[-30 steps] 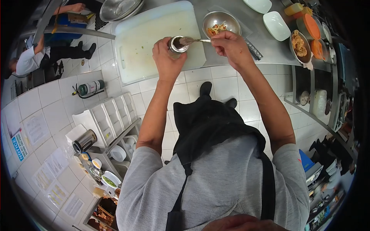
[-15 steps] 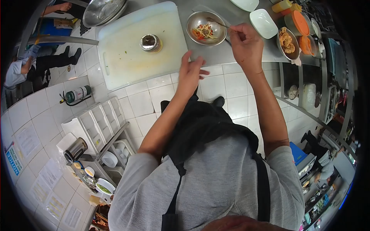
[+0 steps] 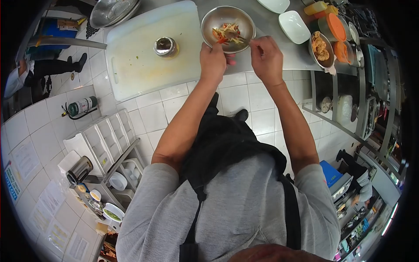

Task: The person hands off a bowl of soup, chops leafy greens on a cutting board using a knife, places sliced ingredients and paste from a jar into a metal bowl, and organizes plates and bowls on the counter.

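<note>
My left hand is closed on the near-left rim of a round metal bowl, thumb at the edge and fingers underneath. The bowl looks raised and slightly tipped toward me. Inside lie thin pale and red strips with some dark bits. Pinched in my right hand, at the bowl's right side, is a thin metal utensil whose tip reaches into the strips; whether it is a fork or a spoon I cannot tell. Left of the bowl, an open glass jar with dark contents stands on a white cutting board.
White dishes sit right of the bowl on the steel counter. Beyond them are a bowl of fried pieces, orange-lidded tubs and squeeze bottles. Metal bowls stand at the upper left. Other people stand farther off on both sides.
My left hand, earlier open beside the board, has taken hold of the bowl's rim. The bowl appears larger and closer. My right hand has moved down and left with the utensil.
</note>
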The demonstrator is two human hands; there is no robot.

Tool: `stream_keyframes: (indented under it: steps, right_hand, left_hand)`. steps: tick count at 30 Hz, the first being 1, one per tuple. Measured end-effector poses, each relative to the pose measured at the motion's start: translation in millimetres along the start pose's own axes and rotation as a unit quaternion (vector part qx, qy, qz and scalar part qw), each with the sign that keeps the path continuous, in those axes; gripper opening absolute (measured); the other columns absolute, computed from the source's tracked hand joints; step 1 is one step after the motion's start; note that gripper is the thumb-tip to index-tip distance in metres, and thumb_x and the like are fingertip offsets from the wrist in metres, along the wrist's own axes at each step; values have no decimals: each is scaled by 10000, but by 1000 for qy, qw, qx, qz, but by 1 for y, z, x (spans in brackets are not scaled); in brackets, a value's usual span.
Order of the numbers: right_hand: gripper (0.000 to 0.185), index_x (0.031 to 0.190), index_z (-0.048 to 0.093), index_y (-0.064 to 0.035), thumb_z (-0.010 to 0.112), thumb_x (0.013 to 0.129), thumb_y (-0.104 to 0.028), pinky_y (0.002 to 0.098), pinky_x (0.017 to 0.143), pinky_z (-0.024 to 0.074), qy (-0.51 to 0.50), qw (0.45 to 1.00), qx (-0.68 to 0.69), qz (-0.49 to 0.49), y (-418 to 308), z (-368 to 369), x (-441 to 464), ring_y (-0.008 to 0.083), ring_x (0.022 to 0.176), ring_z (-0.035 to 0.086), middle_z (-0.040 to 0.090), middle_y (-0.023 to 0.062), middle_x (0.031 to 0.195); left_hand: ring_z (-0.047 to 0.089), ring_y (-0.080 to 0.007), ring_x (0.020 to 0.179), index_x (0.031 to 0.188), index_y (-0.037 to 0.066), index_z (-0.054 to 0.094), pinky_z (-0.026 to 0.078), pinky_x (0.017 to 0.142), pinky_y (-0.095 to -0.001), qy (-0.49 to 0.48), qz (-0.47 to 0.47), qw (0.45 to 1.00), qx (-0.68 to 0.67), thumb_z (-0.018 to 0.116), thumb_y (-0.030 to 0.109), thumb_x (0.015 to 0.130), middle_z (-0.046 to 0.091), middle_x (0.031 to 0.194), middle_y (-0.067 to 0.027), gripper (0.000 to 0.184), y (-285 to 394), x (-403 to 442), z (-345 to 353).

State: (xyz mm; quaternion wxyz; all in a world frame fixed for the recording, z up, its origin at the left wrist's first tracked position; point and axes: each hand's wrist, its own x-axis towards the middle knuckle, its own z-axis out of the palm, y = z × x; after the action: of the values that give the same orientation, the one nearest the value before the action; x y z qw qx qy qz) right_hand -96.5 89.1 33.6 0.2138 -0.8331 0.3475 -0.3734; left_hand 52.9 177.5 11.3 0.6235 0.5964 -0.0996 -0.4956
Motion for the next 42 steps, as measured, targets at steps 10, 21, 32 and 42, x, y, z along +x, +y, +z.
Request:
stream_keyframes:
  steps: [10, 21, 32, 42]
  right_hand:
    - [131, 981, 704, -39, 744, 909, 63, 325, 640, 535, 50, 996, 67, -32, -37, -23, 8, 200, 722, 642, 686, 99, 881]
    - [43, 1004, 723, -4, 734, 970, 19, 257, 708, 526, 56, 971, 180, 151, -4, 0, -12, 90, 773, 630, 691, 35, 886]
    - [55, 1003, 733, -45, 743, 953, -23, 313, 723, 556, -72, 971, 221, 49, -94, 31, 39, 169, 769, 689, 746, 79, 933]
    - [325, 1255, 703, -114, 753, 940, -172, 472, 806, 592, -315, 936, -56, -146, -123, 99, 68, 383, 945, 712, 698, 122, 1115]
  left_hand:
    - [667, -183, 560, 1283, -16, 499, 443, 486, -296, -19, -3, 1000, -7, 428, 172, 1077, 754, 887, -164, 288, 17, -14, -6]
    - [692, -192, 553, 1278, -8, 535, 432, 454, -289, 2, -16, 1000, 4, 418, 196, 1098, 761, 900, -160, 296, 4, -3, -3]
    - [724, -213, 609, 1382, -41, 497, 545, 523, -312, 0, -15, 999, 34, 747, 199, 995, 720, 938, -147, 519, -25, -57, -57]
    - [637, -214, 1061, 1417, 5, 515, 543, 842, -367, 214, 194, 932, 221, 911, 196, 832, 610, 1280, -150, 732, 10, -41, -168]
